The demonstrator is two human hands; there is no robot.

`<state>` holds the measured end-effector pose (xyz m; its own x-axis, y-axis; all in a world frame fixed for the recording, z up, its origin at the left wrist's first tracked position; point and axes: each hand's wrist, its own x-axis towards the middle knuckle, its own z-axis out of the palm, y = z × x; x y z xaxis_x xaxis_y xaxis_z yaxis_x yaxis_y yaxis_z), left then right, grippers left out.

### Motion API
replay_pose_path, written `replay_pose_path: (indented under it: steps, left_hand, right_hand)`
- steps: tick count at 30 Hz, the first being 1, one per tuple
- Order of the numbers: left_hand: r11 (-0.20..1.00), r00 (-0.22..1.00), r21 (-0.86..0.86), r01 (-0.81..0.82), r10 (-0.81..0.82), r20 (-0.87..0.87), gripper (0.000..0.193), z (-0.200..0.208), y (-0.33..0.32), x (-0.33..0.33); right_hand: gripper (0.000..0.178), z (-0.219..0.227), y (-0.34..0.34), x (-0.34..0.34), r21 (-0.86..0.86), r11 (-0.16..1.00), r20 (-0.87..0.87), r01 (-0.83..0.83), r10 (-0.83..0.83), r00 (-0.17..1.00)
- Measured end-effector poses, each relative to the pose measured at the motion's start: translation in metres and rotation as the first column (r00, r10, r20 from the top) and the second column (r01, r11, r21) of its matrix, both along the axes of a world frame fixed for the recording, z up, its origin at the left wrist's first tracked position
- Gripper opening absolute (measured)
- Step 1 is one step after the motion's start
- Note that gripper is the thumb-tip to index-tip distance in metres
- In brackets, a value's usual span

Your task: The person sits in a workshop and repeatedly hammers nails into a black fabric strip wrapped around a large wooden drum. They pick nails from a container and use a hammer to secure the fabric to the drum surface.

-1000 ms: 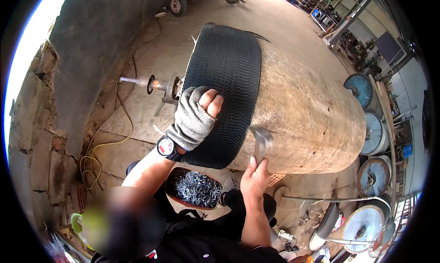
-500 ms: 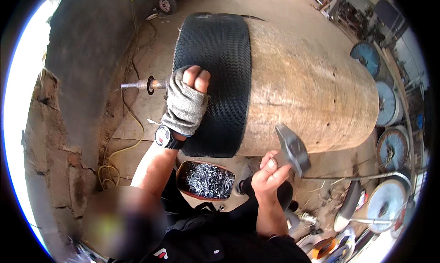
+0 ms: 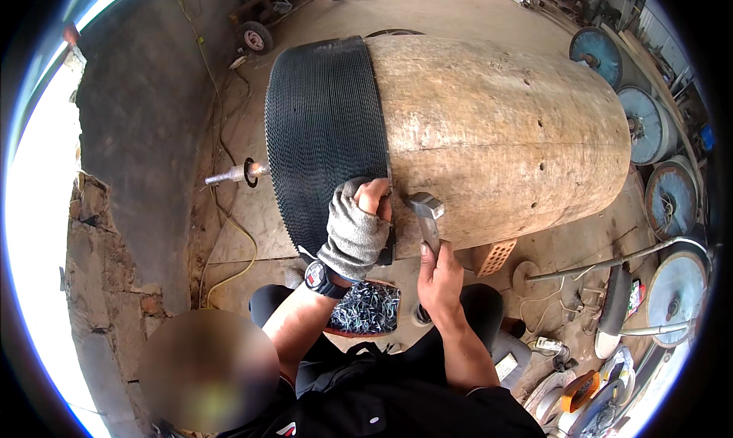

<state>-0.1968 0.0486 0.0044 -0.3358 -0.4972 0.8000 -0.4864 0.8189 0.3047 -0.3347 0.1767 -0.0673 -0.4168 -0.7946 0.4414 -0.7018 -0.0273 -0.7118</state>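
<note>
- Bare concrete floor (image 3: 443,10) runs beneath everything that I see through the head camera.
- Nearest me, a red-rimmed container (image 3: 359,334) of small metal pieces (image 3: 370,308) sits between the dark-clad knees (image 3: 481,308), partly hidden behind the left wrist.
- On that wrist I see a black watch (image 3: 324,279); my left hand (image 3: 359,228) wears a grey glove (image 3: 353,239) with bare fingertips, its fingers curled narrow at the right edge of the ridged black band (image 3: 324,125). I cannot tell whether they pinch anything.
- My right hand (image 3: 440,285), bare, grips a hammer (image 3: 425,204) by its handle, thumb along the shaft. The metal head shows over the wooden drum (image 3: 496,125), just right of the left hand's fingers; I cannot tell whether it touches the wood.
- The drum lies on its side, the band wrapped around its left end and dark holes dotting the bare wood toward its right end.
- Past the drum's left end, I see a metal axle (image 3: 229,175); by its lower edge, a perforated brick (image 3: 496,256).
- Off its right end, blue-faced rollers (image 3: 645,125) form a row.
- Farther off, a small wheel (image 3: 255,37) stands beside a dark grey wall (image 3: 145,117).
</note>
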Motion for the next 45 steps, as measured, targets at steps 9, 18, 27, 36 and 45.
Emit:
replay_pose_path:
  steps: [9,18,27,36,45]
  left_hand:
    - [0.986,0.996,0.142,-0.084,0.086,-0.008,0.05,0.008,-0.006,-0.019]
    - [0.97,0.979,0.133,-0.205,0.199,0.052,0.061,0.0,-0.006,-0.029]
    - [0.993,0.993,0.12,-0.011,-0.003,0.12,0.086,-0.033,0.072,0.025]
    - [0.613,0.304,-0.787,-0.062,0.763,0.57,0.027,-0.145,0.139,0.055]
    - [0.229,0.25,-0.974,0.008,0.942,0.223,0.032,-0.178,0.138,0.058]
  right_hand:
    - [0.019,0.011,-0.006,0.004,-0.087,0.996,0.027,-0.015,0.017,0.999]
    - [0.019,0.03,-0.009,0.007,-0.126,0.992,-0.031,-0.002,-0.002,1.0]
    - [0.024,0.027,-0.001,0.005,-0.362,0.93,0.168,0.057,0.005,0.986]
    - [0.032,0.039,-0.001,0.011,-0.506,0.861,0.244,-0.053,0.201,0.949]
    - [0.034,0.028,-0.003,0.02,-0.454,0.886,0.302,-0.093,0.252,0.92]
